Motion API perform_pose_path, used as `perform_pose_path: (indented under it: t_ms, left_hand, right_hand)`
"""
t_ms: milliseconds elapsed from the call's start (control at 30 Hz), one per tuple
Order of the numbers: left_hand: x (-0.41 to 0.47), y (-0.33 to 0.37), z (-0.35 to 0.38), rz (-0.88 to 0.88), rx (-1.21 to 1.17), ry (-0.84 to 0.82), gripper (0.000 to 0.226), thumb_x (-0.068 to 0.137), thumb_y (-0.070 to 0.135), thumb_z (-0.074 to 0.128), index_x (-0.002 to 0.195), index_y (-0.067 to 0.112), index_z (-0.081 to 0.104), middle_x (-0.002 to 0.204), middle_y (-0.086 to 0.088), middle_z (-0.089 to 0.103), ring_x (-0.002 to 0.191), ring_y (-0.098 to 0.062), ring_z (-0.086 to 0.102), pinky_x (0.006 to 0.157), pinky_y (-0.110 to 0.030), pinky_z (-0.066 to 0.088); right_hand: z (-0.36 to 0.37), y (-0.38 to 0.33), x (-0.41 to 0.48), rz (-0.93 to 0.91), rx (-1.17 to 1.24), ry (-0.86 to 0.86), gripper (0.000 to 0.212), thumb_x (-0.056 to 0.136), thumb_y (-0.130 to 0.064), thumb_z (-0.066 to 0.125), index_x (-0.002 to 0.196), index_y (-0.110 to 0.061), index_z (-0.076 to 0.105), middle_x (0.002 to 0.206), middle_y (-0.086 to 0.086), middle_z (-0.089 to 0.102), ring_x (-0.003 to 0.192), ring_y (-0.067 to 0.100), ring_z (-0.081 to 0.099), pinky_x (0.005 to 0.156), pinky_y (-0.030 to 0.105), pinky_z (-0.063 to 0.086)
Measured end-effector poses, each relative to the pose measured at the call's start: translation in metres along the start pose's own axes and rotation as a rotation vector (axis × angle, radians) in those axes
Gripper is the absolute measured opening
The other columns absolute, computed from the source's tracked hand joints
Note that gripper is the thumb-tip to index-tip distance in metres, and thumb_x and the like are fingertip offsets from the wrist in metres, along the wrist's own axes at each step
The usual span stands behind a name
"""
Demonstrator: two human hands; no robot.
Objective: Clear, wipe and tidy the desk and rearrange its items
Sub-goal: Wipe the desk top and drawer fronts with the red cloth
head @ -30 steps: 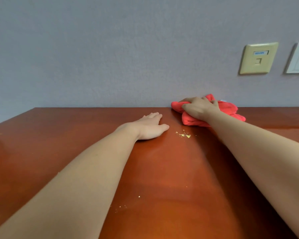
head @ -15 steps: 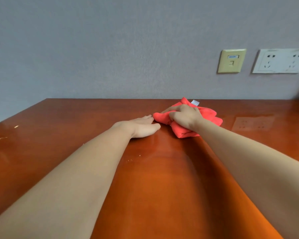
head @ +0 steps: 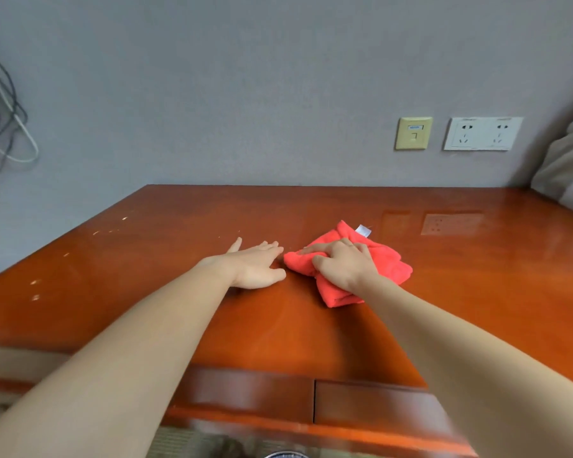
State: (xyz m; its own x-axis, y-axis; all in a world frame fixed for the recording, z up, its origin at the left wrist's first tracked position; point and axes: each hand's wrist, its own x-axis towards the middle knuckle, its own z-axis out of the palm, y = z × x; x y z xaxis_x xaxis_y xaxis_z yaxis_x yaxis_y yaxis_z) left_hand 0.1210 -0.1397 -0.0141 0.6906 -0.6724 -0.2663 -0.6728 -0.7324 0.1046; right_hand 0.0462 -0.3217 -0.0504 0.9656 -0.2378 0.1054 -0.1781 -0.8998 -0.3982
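- Our right hand (head: pixel 343 266) is bunched on top of the red cloth (head: pixel 389 262), fingers curled into its folds. It presses the cloth onto the tabletop (head: pixel 477 276) near the middle, toward the wall.
- Our left hand (head: pixel 255 267) lies flat with straight fingers, holding nothing, just beside the cloth's left edge.
- The cloth is crumpled rather than spread. We judge each stroke would cover only a narrow strip and could leave streaks on the glossy surface.
- A push to the left would run the cloth into our left fingertips. Any grit could then slip under that palm instead of being gathered.
- Pale specks (head: pixel 35 289) sit on the left part of the tabletop, well apart from the cloth. We cannot tell whether they are crumbs or glints. If they are crumbs, we could miss them or sweep them over the edge.
- Leaning on the flat left hand may smear the polish and cost us another pass.
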Motion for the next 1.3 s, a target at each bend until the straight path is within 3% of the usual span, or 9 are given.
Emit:
perform_pose_path:
  t_ms: [167,367,633,833,900,967,1033,1167,1300]
  left_hand:
    - [-0.057,0.009,0.02,0.059,-0.003,0.018,0.064,0.102,0.044,0.033,0.159,0.028,0.008,0.166,0.007,0.003,0.152,-0.01,-0.003,0.121,-0.049,-0.014]
    - [-0.111,0.016,0.045,0.103,-0.038,0.081,0.049,0.1,0.035,0.039,0.149,0.03,0.038,0.16,0.0,0.031,0.152,-0.012,0.002,0.12,-0.051,-0.012]
    - [-0.155,0.012,0.065,0.115,-0.024,0.255,0.03,0.102,0.041,0.046,0.128,0.04,0.062,0.148,0.002,0.05,0.152,-0.017,0.013,0.12,-0.054,-0.006]
    - [-0.163,0.016,0.073,0.048,0.067,0.406,0.027,0.101,0.04,0.047,0.118,0.04,0.068,0.145,-0.007,0.053,0.147,-0.019,0.031,0.122,-0.051,-0.001]
    - [-0.161,0.015,0.074,0.022,0.12,0.427,0.026,0.101,0.04,0.046,0.115,0.043,0.068,0.149,-0.011,0.048,0.142,-0.022,0.039,0.121,-0.051,-0.002]
    - [-0.159,0.012,0.072,0.016,0.164,0.445,0.027,0.101,0.039,0.046,0.117,0.046,0.066,0.15,-0.012,0.046,0.142,-0.02,0.04,0.121,-0.052,-0.005]
    - [-0.158,0.008,0.07,0.022,0.188,0.46,0.028,0.102,0.039,0.045,0.119,0.047,0.065,0.148,-0.009,0.049,0.144,-0.018,0.037,0.12,-0.053,-0.007]
    - [-0.156,-0.007,0.062,-0.025,0.205,0.468,0.028,0.102,0.04,0.046,0.121,0.05,0.064,0.147,-0.006,0.051,0.144,-0.019,0.036,0.119,-0.058,-0.009]
    - [-0.153,-0.018,0.061,-0.096,0.198,0.476,0.031,0.103,0.029,0.047,0.117,0.047,0.067,0.142,-0.006,0.056,0.143,-0.022,0.038,0.12,-0.055,-0.002]
  right_hand:
    - [0.005,-0.037,-0.068,0.004,-0.015,0.033,0.042,0.094,-0.037,0.035,0.128,-0.053,0.055,0.137,-0.003,0.054,0.131,0.019,0.037,0.11,0.041,0.02]
    - [0.012,-0.067,-0.13,-0.008,-0.02,0.049,0.043,0.094,-0.036,0.035,0.13,-0.05,0.054,0.134,0.003,0.055,0.132,0.021,0.036,0.11,0.042,0.02]
    - [0.02,-0.088,-0.17,-0.004,0.003,0.046,0.045,0.092,-0.034,0.035,0.127,-0.05,0.057,0.132,-0.001,0.058,0.13,0.02,0.036,0.105,0.043,0.021]
    - [0.018,-0.089,-0.175,-0.043,0.015,-0.024,0.056,0.078,-0.047,0.036,0.133,-0.053,0.047,0.141,-0.01,0.052,0.134,0.022,0.036,0.108,0.046,0.018]
    - [0.013,-0.083,-0.173,-0.062,0.082,-0.048,0.054,0.083,-0.053,0.043,0.137,-0.05,0.044,0.145,-0.016,0.048,0.138,0.019,0.035,0.113,0.046,0.017]
    - [0.006,-0.074,-0.171,-0.086,0.114,-0.045,0.043,0.094,-0.047,0.048,0.137,-0.044,0.047,0.146,-0.016,0.047,0.137,0.017,0.038,0.115,0.043,0.024]
    - [0.002,-0.067,-0.17,-0.134,-0.026,-0.037,0.039,0.098,-0.046,0.044,0.137,-0.044,0.048,0.147,-0.014,0.046,0.137,0.017,0.039,0.113,0.04,0.027]
    - [0.002,-0.06,-0.169,-0.194,-0.205,-0.088,0.047,0.097,-0.06,0.032,0.144,-0.055,0.031,0.156,-0.021,0.027,0.148,0.011,0.018,0.12,0.047,0.007]
    - [0.016,-0.068,-0.162,-0.235,-0.23,-0.108,0.055,0.1,-0.056,0.03,0.153,-0.043,0.02,0.161,-0.012,0.018,0.15,0.016,0.011,0.122,0.041,0.008]
